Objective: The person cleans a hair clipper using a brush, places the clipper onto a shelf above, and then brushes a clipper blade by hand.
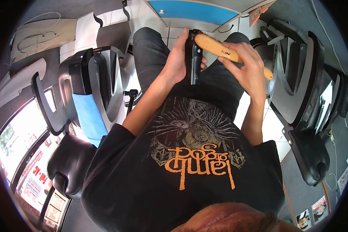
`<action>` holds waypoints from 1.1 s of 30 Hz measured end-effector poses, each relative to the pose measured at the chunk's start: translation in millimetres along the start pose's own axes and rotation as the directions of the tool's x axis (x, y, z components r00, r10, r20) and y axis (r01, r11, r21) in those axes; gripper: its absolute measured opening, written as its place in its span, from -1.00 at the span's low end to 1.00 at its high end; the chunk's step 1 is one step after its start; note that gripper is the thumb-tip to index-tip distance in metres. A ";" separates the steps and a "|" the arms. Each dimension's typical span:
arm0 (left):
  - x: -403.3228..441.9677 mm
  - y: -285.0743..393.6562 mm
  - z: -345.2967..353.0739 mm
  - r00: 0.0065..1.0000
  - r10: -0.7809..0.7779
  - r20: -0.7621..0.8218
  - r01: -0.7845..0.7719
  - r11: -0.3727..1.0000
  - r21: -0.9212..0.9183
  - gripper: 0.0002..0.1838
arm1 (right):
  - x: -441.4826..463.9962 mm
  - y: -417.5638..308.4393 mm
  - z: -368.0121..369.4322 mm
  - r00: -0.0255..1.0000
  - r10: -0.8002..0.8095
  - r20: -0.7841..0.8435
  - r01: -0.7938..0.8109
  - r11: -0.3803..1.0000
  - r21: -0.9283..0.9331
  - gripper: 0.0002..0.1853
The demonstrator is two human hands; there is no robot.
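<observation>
Between my knees, my left hand [178,58] holds a black hair clipper [196,63] upright, its head at the far end and its body pointing back toward me. A wooden-backed brush [220,50] with dark lettering is gripped in my right hand [245,63]. Its rounded end meets the clipper's head, and its thin handle tip sticks out to the right past my palm. The bristles are mostly hidden under the wood.
Black and grey salon chairs stand on the left [114,81] and right [297,85]. A blue cloth [89,116] hangs over the left chair's side. Ahead is a cabinet with a blue panel [193,13]. White tiles [268,123] show below.
</observation>
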State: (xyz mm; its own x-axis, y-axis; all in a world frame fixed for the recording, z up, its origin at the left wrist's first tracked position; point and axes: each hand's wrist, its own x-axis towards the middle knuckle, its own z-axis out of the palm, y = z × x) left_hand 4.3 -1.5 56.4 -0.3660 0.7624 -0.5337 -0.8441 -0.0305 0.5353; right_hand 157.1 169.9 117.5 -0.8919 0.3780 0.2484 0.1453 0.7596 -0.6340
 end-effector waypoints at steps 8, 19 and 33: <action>0.3 7.3 8.4 0.981 -0.071 -0.180 0.100 0.982 0.159 -0.38 | 0.0 2.4 14.2 0.997 0.057 -0.056 -0.054 0.998 0.041 -0.63; 0.1 4.7 5.9 0.993 -0.043 -0.106 0.059 0.987 0.153 -0.40 | 2.2 8.3 13.8 0.991 0.131 -0.037 -0.125 0.984 0.127 -0.65; 5.2 0.4 -3.0 0.994 -0.020 -0.103 0.034 0.991 0.133 -0.40 | 4.1 13.6 16.6 0.975 0.213 0.065 -0.215 0.976 0.021 -0.65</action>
State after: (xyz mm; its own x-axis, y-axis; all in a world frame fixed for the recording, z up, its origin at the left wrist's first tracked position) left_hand 0.9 0.5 51.9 -0.3876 0.6920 -0.6090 -0.7963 0.0815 0.5994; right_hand 148.3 173.0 97.8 -0.8663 0.4960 0.0594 0.3245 0.6491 -0.6880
